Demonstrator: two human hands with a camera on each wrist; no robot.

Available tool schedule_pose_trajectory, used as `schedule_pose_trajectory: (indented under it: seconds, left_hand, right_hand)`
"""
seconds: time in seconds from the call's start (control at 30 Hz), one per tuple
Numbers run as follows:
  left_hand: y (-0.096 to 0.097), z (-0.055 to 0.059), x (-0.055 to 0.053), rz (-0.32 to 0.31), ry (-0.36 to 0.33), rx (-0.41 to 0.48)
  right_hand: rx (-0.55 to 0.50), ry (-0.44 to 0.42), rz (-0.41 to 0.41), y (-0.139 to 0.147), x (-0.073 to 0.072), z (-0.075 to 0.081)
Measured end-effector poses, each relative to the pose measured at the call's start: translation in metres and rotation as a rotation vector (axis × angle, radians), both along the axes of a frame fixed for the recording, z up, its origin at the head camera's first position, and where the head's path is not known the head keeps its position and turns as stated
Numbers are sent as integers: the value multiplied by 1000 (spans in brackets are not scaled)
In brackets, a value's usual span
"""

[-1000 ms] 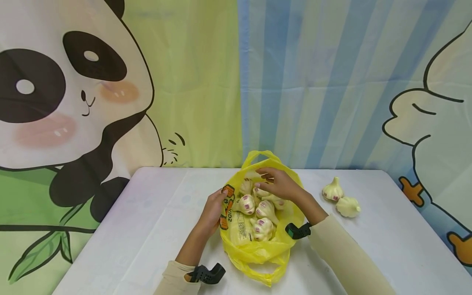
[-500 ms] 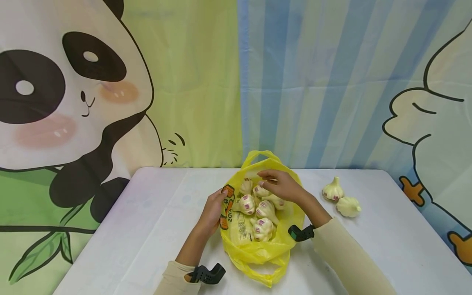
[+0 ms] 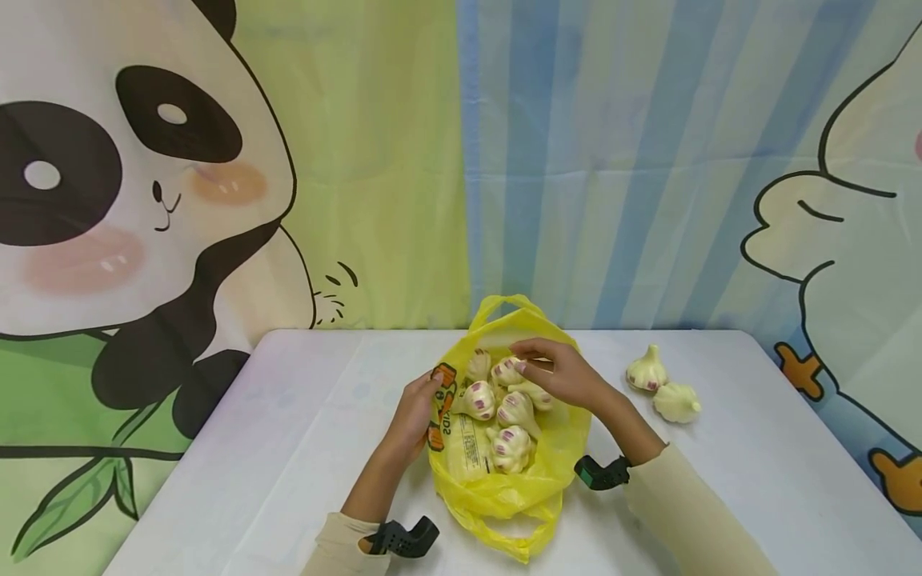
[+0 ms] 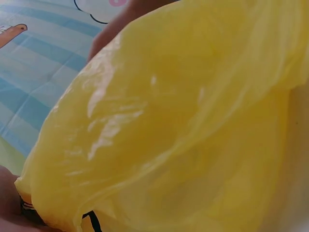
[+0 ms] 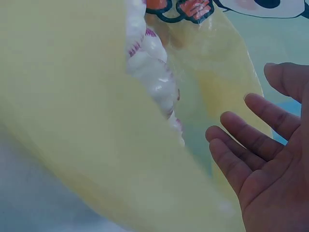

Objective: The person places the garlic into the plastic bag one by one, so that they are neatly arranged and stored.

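A yellow plastic bag [image 3: 504,496] lies wide-mouthed on the table in the head view, with several garlic bulbs [image 3: 515,410] inside and a printed label patch at its lower left. My left hand [image 3: 418,412] grips the bag's left rim beside the orange print, thumb over the edge. Yellow plastic fills most of the left wrist view. Over the far right part of the bag's mouth hovers my right hand [image 3: 565,372], holding nothing. Its fingers [image 5: 256,140] look spread and relaxed in the right wrist view, near the white and purple bulbs [image 5: 157,77].
Two more garlic bulbs, one upright [image 3: 647,370] and one on its side [image 3: 677,402], sit on the white table [image 3: 317,416] to the right of the bag. Behind the table hangs a printed curtain [image 3: 389,160] with a panda.
My right hand has shifted a little right and back toward me above the bag. The left hand keeps its grip on the rim. The head view has turned slightly.
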State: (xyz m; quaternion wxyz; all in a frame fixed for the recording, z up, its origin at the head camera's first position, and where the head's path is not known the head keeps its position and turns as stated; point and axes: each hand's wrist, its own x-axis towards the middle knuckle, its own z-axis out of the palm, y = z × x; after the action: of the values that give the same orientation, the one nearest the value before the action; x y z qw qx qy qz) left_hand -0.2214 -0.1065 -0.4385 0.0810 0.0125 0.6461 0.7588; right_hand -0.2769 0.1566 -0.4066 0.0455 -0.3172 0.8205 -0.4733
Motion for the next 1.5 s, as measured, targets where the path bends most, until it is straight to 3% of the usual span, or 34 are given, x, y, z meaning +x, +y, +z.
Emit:
schedule_pose_trajectory:
  seconds: [0.53, 1.07, 1.5]
  left_hand:
    - [-1, 0, 1, 9, 0, -11]
    - [-1, 0, 1, 5, 5, -9]
    - [-1, -2, -1, -6, 3, 0]
  right_hand:
    - [-21, 53, 15, 14, 16, 8]
    - [8, 74, -22, 42, 36, 7]
    - [-27, 139, -86, 72, 53, 8]
